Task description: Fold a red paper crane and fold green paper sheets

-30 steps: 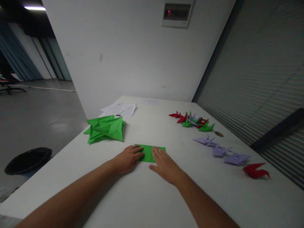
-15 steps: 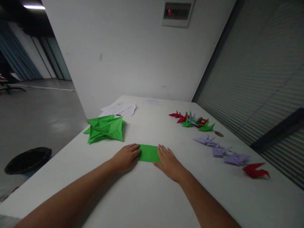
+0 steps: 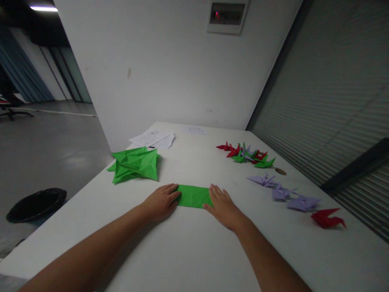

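Note:
A folded strip of green paper (image 3: 194, 196) lies flat on the white table, with a crease across it. My left hand (image 3: 162, 201) rests over its left end, fingers stretched out and palm down. Over the right end lies my right hand (image 3: 223, 206), also flat with its fingers extended. Both ends of the strip are hidden under the fingers. Beyond my left hand sits a stack of creased green paper sheets (image 3: 135, 165).
Folded paper cranes in red, green and purple (image 3: 247, 155) cluster at the back right. Nearer are several purple cranes (image 3: 281, 192) and a red crane (image 3: 327, 219). Printed sheets (image 3: 153, 139) lie at the back left. A black-lined bin (image 3: 36, 205) stands left of the table.
My right hand has slid a little to the right along the green paper, so more of the strip shows between my hands. My left hand stays in place.

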`<action>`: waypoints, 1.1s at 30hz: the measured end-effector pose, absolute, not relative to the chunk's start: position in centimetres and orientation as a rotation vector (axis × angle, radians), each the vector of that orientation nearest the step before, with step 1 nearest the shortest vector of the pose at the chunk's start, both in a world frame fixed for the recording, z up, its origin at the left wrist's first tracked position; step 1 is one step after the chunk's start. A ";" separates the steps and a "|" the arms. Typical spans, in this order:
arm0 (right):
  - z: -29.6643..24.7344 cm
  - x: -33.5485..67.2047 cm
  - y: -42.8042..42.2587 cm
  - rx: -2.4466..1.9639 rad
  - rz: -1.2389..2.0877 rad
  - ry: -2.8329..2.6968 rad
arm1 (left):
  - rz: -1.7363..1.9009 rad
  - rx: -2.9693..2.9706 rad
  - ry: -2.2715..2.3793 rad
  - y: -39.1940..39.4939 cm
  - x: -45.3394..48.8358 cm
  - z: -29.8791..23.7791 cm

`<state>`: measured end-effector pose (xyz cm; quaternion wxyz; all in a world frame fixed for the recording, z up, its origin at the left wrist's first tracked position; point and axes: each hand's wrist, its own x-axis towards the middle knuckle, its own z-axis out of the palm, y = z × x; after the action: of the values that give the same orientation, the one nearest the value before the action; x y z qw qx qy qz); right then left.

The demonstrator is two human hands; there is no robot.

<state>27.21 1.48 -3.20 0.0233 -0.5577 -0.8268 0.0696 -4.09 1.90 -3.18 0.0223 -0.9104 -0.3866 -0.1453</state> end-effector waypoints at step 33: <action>-5.4 28.1 3.9 -1.332 0.514 -1.835 | -0.627 -2.872 -1.302 1.9 -4.6 -3.5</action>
<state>28.07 3.86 -5.37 0.3971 -0.5257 -0.7245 0.2028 -4.61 1.89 -3.47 -0.0368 -0.8928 -0.4045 -0.1949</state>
